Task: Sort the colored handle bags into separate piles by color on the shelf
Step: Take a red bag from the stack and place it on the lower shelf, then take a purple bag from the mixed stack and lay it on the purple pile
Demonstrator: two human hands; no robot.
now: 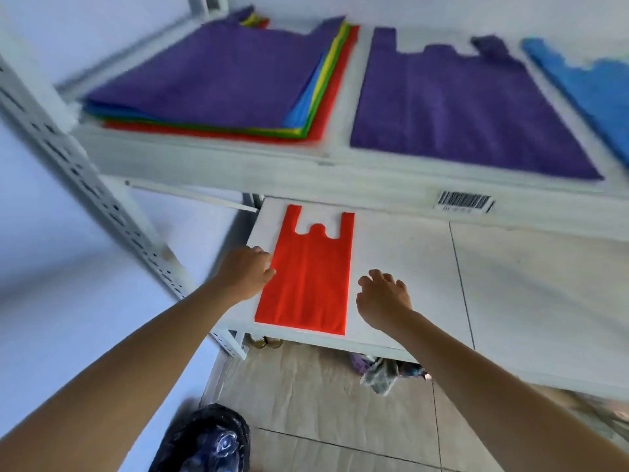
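Observation:
A red handle bag (pixel 311 274) lies flat on the lower white shelf (pixel 408 267), handles pointing away from me. My left hand (pixel 246 270) rests at the bag's left edge, fingers curled and touching it. My right hand (pixel 383 298) hovers just right of the bag with fingers spread, holding nothing. On the upper shelf (pixel 238 172) sits a mixed stack of bags (pixel 218 80), purple on top with blue, green, yellow and red edges showing. A single purple bag (pixel 459 107) lies to its right, and a blue bag (pixel 592 86) at the far right.
A perforated white shelf post (pixel 85 178) runs down the left. A barcode label (pixel 464 202) is stuck on the upper shelf's front edge. A black plastic bag (pixel 204 441) sits on the tiled floor below, and crumpled cloth (pixel 384 373) lies under the lower shelf.

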